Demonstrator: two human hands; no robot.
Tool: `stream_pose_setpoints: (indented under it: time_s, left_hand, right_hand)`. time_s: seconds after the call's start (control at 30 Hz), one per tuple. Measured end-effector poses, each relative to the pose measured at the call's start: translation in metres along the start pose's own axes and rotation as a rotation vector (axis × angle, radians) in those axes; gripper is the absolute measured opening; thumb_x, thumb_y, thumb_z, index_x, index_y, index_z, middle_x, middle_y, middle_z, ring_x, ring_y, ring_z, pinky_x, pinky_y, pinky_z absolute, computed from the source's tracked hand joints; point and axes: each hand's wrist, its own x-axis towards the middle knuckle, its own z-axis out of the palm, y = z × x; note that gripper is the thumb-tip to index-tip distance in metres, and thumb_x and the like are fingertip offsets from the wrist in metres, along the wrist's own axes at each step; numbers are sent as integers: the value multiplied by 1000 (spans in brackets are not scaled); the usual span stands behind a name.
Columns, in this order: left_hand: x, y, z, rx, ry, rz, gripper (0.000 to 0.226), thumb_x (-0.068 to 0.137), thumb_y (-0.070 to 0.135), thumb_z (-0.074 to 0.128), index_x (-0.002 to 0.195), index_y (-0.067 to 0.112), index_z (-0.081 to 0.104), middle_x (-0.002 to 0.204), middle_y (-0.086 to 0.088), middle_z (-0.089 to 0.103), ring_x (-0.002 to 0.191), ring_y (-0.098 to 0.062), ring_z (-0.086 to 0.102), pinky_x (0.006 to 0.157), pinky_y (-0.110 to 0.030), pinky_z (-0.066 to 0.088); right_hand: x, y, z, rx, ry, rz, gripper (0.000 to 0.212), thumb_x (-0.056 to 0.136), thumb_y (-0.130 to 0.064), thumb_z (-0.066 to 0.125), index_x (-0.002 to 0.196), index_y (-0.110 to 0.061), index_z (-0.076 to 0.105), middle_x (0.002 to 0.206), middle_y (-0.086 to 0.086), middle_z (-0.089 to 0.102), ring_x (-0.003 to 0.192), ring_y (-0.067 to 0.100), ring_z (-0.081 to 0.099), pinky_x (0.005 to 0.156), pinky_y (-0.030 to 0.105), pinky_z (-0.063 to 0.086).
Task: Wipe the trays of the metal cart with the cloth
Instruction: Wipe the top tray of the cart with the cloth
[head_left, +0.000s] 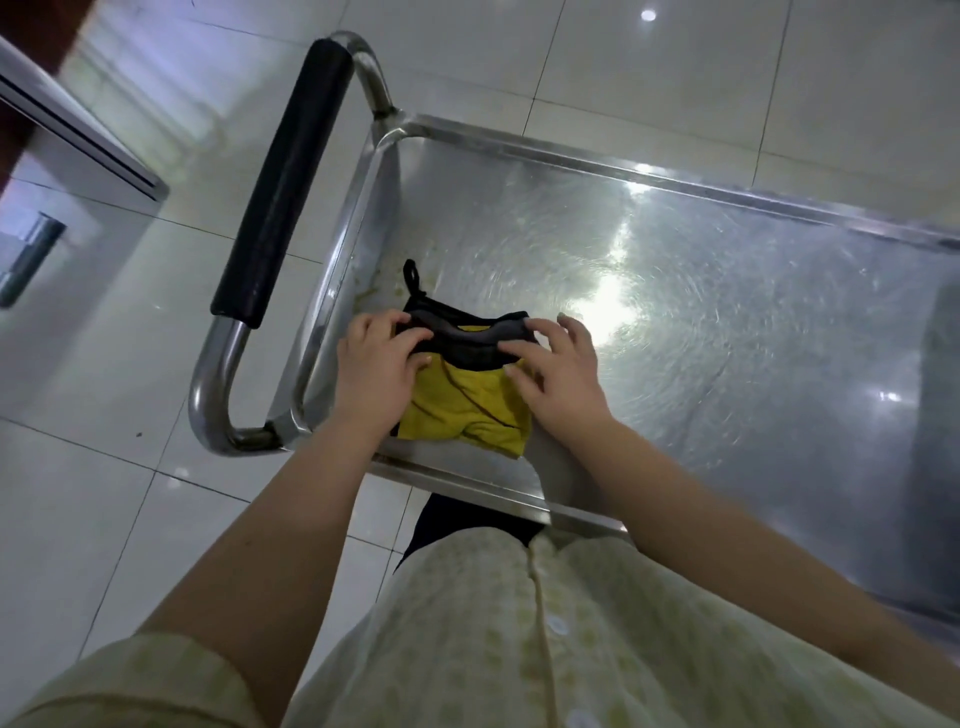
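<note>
Cloth (467, 402), yellow with a black border and a small black hanging loop at its far left corner, lies folded on the near left corner of the metal cart's top tray (727, 312). Its black edge is turned back toward the person, forming a dark band across the far part of the yellow fabric.

Left hand (376, 364) rests on the left end of that band, fingers curled over the black edge and pinching it against the cloth. Right hand (558, 364) presses on the right end, fingers spread and bent, thumb on the yellow part, gripping the same folded edge. Both forearms reach in from the near side over the tray's near rim.

Tray's steel surface shows swirled streaks and bright light reflections to the right of the hands; some yellowish specks sit near the left rim, just beyond the loop.

Left of the tray, the cart's bent tubular handle (283, 182) carries a black foam grip. White floor tiles (104, 389) surround the cart. A pale yellow patterned buttoned shirt (519, 649) fills the near foreground.
</note>
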Motion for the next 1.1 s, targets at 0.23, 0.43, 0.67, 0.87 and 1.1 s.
stream_pose_setpoints:
  time_s: [0.23, 0.43, 0.67, 0.87, 1.1]
  left_hand:
    - [10, -7, -24, -11, -58, -28, 6, 90, 32, 66, 91, 26, 66, 104, 6, 64, 110, -22, 50, 98, -47, 35]
    - [28, -7, -38, 30, -15, 13, 5, 96, 29, 60, 93, 27, 64, 85, 13, 57, 95, -20, 56, 96, -44, 33]
    - [27, 6, -13, 55, 19, -56, 12, 98, 22, 52, 107, 20, 60, 111, -2, 61, 110, -25, 48, 86, -36, 29]
    - [-9, 58, 27, 106, -100, 160, 53, 97, 37, 41, 149, 24, 36, 157, -11, 31, 143, -39, 24, 115, -62, 14]
    - [3, 54, 47, 292, -297, 138, 65, 95, 67, 12, 150, 48, -16, 161, 0, -25, 145, -37, -27, 107, -74, -8]
  right_hand:
    - [7, -7, 0, -55, -34, 122, 10, 88, -26, 70, 93, -18, 67, 148, 0, 45, 145, 35, 16, 113, 39, 12]
    - [15, -10, -2, -136, -80, 144, 11, 89, -30, 69, 97, -23, 69, 152, 0, 40, 146, 36, 13, 115, 47, 15]
    - [31, -21, 7, -67, 157, 321, 13, 88, -28, 68, 93, -16, 70, 133, 0, 56, 138, 35, 29, 103, 45, 29]
    - [12, -9, 10, -136, 226, 240, 41, 94, -39, 42, 127, -22, 61, 142, 3, 52, 138, 36, 33, 108, 49, 23]
    - [-18, 22, 18, -493, -44, 382, 53, 105, -41, 19, 156, -36, 5, 165, -9, 0, 150, 34, -12, 116, 60, -13]
